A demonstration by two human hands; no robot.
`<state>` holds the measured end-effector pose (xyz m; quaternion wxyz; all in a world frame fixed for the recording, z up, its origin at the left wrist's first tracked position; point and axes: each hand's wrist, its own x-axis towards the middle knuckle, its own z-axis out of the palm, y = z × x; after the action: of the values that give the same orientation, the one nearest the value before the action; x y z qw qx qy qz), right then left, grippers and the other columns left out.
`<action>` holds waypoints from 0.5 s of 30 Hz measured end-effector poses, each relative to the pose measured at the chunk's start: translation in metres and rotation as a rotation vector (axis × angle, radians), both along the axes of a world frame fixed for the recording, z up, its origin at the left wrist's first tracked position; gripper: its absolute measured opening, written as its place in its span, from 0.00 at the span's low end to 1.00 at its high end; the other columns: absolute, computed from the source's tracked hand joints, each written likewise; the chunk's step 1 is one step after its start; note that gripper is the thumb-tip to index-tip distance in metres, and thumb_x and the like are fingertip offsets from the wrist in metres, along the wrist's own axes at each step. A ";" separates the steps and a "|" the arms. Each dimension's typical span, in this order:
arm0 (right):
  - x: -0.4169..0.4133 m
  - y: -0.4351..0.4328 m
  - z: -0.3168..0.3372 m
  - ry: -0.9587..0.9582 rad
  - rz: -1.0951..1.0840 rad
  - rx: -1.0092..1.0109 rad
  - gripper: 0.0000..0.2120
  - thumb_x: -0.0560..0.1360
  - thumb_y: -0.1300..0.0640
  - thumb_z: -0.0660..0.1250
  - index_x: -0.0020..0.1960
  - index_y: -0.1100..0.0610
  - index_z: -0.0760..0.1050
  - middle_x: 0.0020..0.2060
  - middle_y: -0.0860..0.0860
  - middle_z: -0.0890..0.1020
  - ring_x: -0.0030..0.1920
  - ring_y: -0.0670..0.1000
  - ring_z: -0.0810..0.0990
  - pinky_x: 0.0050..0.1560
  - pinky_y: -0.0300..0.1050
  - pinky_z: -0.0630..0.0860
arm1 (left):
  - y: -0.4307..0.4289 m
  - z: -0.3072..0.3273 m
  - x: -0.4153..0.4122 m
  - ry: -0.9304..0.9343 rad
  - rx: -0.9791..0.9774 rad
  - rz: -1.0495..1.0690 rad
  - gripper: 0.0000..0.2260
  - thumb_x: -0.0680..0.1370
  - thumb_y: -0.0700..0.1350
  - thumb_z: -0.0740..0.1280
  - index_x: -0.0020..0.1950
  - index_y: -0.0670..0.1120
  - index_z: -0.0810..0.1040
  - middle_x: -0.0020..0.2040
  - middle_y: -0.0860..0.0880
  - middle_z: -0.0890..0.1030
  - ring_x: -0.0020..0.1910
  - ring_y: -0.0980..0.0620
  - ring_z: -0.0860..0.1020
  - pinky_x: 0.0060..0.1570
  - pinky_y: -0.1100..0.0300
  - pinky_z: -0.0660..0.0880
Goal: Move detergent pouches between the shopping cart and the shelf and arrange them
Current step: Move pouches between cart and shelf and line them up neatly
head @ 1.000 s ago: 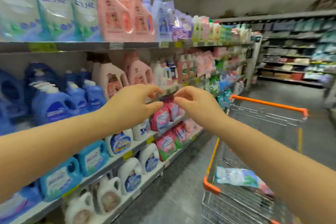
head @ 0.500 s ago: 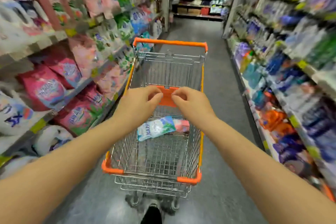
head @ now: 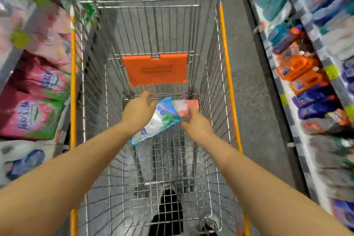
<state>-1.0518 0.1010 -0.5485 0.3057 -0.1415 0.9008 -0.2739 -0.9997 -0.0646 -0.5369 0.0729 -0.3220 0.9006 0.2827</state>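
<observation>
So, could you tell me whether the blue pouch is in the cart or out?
In: the blue pouch sits inside the cart, within its walls, between the left hand and right hand.

In the shopping cart (head: 228, 74), nearer than the seat flap (head: 155, 69), a detergent pouch (head: 159, 120) overlaps a second pouch (head: 184, 108) on its right, between the left hand (head: 138, 110) and right hand (head: 195, 122). A left shelf (head: 34, 101) and right shelf (head: 302, 74) flank the cart.

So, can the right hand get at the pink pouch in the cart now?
Probably yes. The right hand is at the pink pouch, fingers touching it; the cart is open above. The blue-white pouch overlaps only its left side.
</observation>
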 end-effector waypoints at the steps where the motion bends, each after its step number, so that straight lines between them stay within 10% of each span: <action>1: -0.005 -0.003 -0.017 0.002 0.003 0.031 0.20 0.76 0.59 0.63 0.66 0.58 0.65 0.59 0.60 0.77 0.56 0.62 0.77 0.50 0.49 0.72 | -0.003 -0.018 -0.004 -0.032 0.026 0.005 0.18 0.79 0.50 0.59 0.68 0.46 0.68 0.53 0.42 0.81 0.54 0.39 0.77 0.47 0.53 0.70; 11: -0.047 -0.068 -0.158 0.052 0.261 0.221 0.30 0.77 0.55 0.62 0.75 0.60 0.54 0.71 0.58 0.63 0.70 0.60 0.62 0.68 0.51 0.59 | 0.016 -0.184 -0.010 -0.361 0.359 0.289 0.19 0.79 0.52 0.60 0.64 0.40 0.71 0.61 0.38 0.76 0.60 0.40 0.74 0.54 0.55 0.69; 15: -0.077 -0.105 -0.198 0.180 0.398 0.255 0.29 0.79 0.46 0.58 0.75 0.56 0.55 0.74 0.55 0.59 0.73 0.56 0.58 0.70 0.52 0.56 | 0.021 -0.228 -0.015 -0.258 0.945 0.768 0.22 0.80 0.55 0.56 0.57 0.37 0.74 0.52 0.39 0.78 0.45 0.45 0.76 0.43 0.53 0.74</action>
<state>-1.1291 -0.0042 -0.7463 0.2875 -0.3001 0.9061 -0.0790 -1.0147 -0.0431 -0.7651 0.2090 -0.5876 0.4820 0.6154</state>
